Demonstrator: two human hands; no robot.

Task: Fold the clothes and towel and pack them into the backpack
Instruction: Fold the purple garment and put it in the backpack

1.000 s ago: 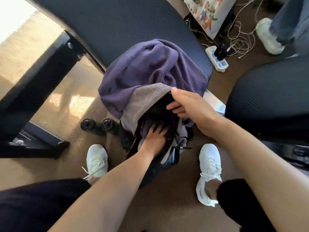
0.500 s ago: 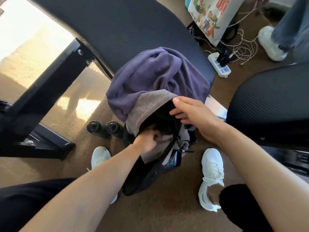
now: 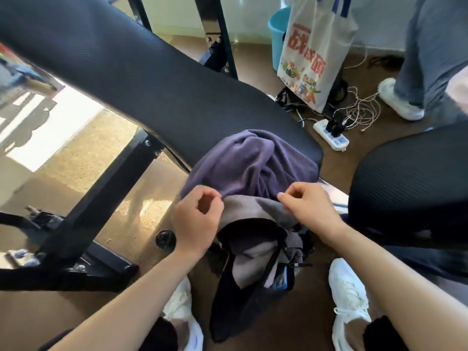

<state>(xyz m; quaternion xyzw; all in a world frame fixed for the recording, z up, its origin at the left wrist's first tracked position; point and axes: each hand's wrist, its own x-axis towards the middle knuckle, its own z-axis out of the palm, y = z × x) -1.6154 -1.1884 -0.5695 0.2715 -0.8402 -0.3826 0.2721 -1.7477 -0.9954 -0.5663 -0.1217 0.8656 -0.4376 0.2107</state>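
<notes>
A dark backpack (image 3: pixel 228 307) stands open on the floor between my feet, with grey cloth (image 3: pixel 253 259) stuffed in its mouth. A purple garment (image 3: pixel 253 163) hangs in a bunch from the edge of the black table (image 3: pixel 152 79), and its lower hem drapes over the backpack's top. My left hand (image 3: pixel 197 221) is curled at the left of that hem, thumb and fingers pinching the edge. My right hand (image 3: pixel 306 209) pinches the hem on the right side. Both hands are outside the backpack.
A black mesh chair (image 3: pixel 410 183) stands close on the right. Behind are a power strip (image 3: pixel 331 135) with tangled cables, a printed tote bag (image 3: pixel 311 54), a blue bucket (image 3: pixel 278 26) and another person's leg (image 3: pixel 425 59). A dark bottle top (image 3: pixel 166 238) sits left of the backpack, near the table's frame.
My left hand came out of the backpack and rose to the purple garment's hem. My right hand left the backpack's rim and moved up to the hem too. The view tilted upward.
</notes>
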